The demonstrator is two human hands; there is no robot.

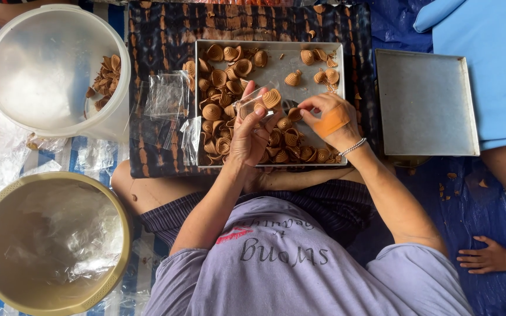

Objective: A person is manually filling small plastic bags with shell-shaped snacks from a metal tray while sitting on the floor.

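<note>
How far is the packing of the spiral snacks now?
Done: the tub at lower left holds filled clear bags. In hand: the left hand holds a small clear bag with one snack in it; the right hand pinches another snack. Left: many snacks on the metal tray, more in the white tub, and empty bags waiting.

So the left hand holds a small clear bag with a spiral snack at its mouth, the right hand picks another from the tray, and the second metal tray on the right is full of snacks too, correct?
Not quite. The head view shows the second metal tray on the right is bare, with no snacks in it. The rest stands: the left hand holds a small clear bag with a spiral snack at its mouth, and the right hand picks another from the tray.
</note>
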